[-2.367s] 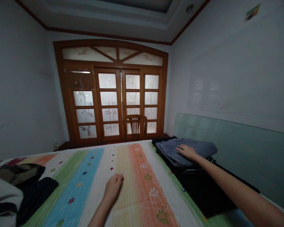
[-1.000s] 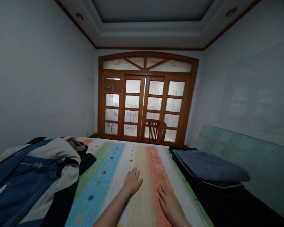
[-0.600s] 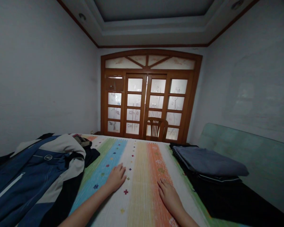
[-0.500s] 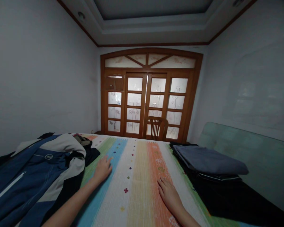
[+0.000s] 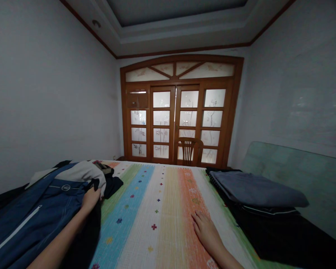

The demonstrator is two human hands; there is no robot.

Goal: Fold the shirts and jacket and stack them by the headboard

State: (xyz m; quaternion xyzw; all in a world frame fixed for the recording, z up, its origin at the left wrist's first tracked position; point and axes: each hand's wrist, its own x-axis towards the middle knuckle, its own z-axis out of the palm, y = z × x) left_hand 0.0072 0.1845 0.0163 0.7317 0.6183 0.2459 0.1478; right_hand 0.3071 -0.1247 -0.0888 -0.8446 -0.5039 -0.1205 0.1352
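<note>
My left hand [image 5: 91, 197] rests on the edge of a blue, white and black jacket [image 5: 42, 209] heaped at the left of the bed, fingers curled into the cloth. My right hand [image 5: 205, 229] lies flat and open on the striped bedspread [image 5: 159, 209], on its orange band. A folded grey garment [image 5: 254, 192] sits on a stack of dark folded clothes [image 5: 268, 228] at the right, a little beyond my right hand.
A green padded headboard [image 5: 296, 179] runs along the right wall. A wooden chair [image 5: 189, 149] stands past the far end of the bed before wooden glazed doors [image 5: 179, 119]. More dark clothing [image 5: 112, 185] lies by the jacket.
My right hand left the grey folded garment and came down flat on the bedspread. My left hand slid left across the bedspread onto the jacket. The view turned left.
</note>
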